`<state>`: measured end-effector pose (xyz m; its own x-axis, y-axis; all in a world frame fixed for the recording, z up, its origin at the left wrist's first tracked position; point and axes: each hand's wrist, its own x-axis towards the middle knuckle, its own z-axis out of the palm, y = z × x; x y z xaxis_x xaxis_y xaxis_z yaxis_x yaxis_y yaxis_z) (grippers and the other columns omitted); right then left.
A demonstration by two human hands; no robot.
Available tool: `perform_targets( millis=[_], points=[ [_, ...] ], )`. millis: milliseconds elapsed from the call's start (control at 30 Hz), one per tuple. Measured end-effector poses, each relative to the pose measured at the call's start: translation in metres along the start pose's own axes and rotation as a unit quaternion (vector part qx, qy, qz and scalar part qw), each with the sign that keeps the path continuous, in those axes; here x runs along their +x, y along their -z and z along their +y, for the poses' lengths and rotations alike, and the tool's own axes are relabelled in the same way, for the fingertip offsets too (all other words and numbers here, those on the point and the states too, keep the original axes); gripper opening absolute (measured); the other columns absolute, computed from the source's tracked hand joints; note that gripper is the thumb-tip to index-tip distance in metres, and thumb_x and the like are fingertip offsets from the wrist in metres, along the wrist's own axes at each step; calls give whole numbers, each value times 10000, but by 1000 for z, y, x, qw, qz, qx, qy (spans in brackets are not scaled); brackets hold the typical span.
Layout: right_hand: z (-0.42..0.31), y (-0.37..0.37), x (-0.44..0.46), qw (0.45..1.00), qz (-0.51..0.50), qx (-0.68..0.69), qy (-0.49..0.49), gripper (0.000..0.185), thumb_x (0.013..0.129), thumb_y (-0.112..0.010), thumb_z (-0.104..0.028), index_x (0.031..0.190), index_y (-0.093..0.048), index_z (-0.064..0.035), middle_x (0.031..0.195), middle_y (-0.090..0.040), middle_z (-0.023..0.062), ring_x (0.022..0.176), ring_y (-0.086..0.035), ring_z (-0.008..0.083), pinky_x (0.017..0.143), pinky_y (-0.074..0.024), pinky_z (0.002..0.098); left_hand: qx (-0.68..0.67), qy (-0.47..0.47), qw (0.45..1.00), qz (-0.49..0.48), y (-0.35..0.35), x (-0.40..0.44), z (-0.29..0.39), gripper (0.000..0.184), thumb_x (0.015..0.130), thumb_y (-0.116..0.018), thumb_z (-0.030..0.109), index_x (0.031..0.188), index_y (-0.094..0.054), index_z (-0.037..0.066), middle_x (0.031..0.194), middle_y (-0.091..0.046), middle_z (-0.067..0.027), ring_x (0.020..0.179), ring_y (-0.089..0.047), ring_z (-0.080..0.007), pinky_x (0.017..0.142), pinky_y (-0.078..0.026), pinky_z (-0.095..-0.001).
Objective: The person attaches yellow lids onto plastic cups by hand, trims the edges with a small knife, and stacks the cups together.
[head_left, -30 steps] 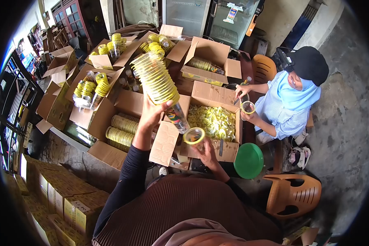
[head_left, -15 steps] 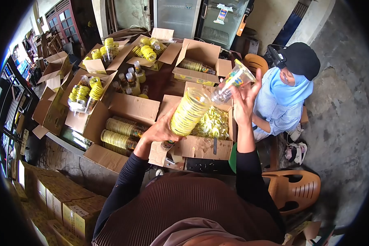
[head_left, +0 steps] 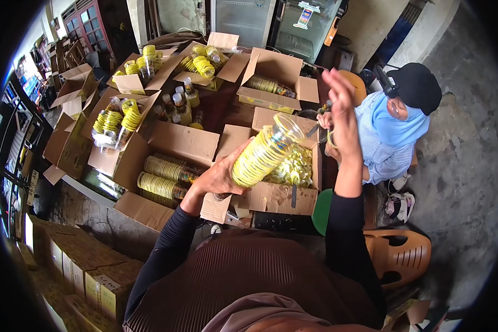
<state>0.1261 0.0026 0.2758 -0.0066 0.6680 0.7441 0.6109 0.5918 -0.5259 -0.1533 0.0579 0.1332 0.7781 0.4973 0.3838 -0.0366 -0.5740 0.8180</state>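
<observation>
My left hand (head_left: 220, 176) is wrapped around a long stack of clear plastic cups (head_left: 255, 160) with yellow rims. The stack tilts up to the right, and a clear cup forms its upper end. My right hand (head_left: 346, 124) is raised to the right of the stack, apart from it, fingers stretched out and holding nothing. Below the stack is an open cardboard box (head_left: 279, 198) with many small yellow-and-white pieces (head_left: 293, 169) in it. Left of my left hand, another open carton (head_left: 182, 143) holds several cup stacks (head_left: 159, 185) lying on their sides.
More open cartons with yellow-rimmed cups (head_left: 130, 119) stand at the back and left. Several filled bottles (head_left: 180, 105) are between them. A co-worker (head_left: 395, 127) sits at the right, a hand (head_left: 325, 120) close behind mine. An orange chair (head_left: 401, 257) and green stool (head_left: 322, 213) stand nearby.
My right hand has let go of the clear cup and moved up and right, its fingers straightening. That cup now sits in the upper end of the stack. The left hand keeps its hold.
</observation>
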Motion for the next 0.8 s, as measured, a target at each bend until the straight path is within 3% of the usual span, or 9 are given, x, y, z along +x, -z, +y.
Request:
perform_targets(
  millis=[100,167,200,300,567,633,733,767,800],
  points=[
    [5,-22,12,991,-25,127,13,560,1030,-371,-442,1427,-420,-50,1432,-406,170,1328,-395,267,1062,-330,368,-34,14,999,-30,-6,5,1,1138,582,-836,121,1525,-200,72,1497,-394,-158,1367,-413,-278,1121,-342,-399],
    [18,-61,-9,922,-358,143,-49,608,1039,-363,-381,1535,-157,-97,1542,-324,133,1362,-397,304,1033,-418,428,-60,45,997,-37,-9,3,-6,1156,579,-841,113,1530,-186,87,1478,-419,-146,1356,-425,-267,1118,-343,-397],
    [23,-74,-17,948,-303,-35,84,576,1043,-307,-421,1516,-250,-96,1541,-329,113,1397,-345,302,1114,-343,422,-84,77,993,-43,-12,0,-12,1173,575,-845,105,1535,-171,102,1459,-443,-134,1345,-437,-257,1116,-344,-395],
    [39,-82,-22,919,-374,95,-74,659,1028,-259,-514,1503,-276,-58,1560,-281,131,1444,-245,307,1187,-181,372,-106,63,992,-39,-21,-8,-32,1201,574,-853,92,1543,-144,125,1437,-472,-113,1327,-454,-240,1114,-346,-398],
    [44,-74,13,970,-162,177,-33,600,1037,-329,-451,1502,-289,-74,1543,-303,162,1419,-310,265,1151,-267,374,-104,78,991,-27,-18,-8,-36,1220,548,-890,128,1532,-172,85,1415,-487,-127,1296,-481,-244,1100,-366,-386],
    [57,-100,-18,906,-415,84,11,608,1040,-275,-455,1484,-332,-44,1548,-300,161,1429,-287,296,1160,-225,382,-74,95,992,-41,-14,-6,-28,1205,550,-883,120,1530,-182,92,1391,-511,-133,1290,-489,-254,1093,-375,-384],
    [54,-109,-31,919,-379,68,-87,643,1020,-305,-505,1494,-326,-71,1535,-327,169,1417,-308,314,1153,-246,389,-72,74,994,-26,-29,-18,-57,1181,567,-861,105,1533,-180,119,1394,-507,-133,1295,-486,-269,1096,-367,-394],
    [65,-116,-32,916,-377,86,-103,664,996,-271,-583,1539,-214,-206,1601,-140,149,1457,-226,291,1142,-153,618,-83,71,994,-21,-32,-21,-59,1178,575,-859,107,1536,-178,135,1411,-495,-124,1303,-478,-269,1101,-360,-395],
    [74,-117,-39,915,-379,89,-106,664,996,-271,-583,1539,-214,-206,1601,-140,149,1457,-226,291,1142,-153,618,-85,74,993,-22,-34,-24,-61,1178,575,-859,107,1536,-178,135,1411,-495,-124,1303,-478,-269,1101,-360,-395]
  ],
)
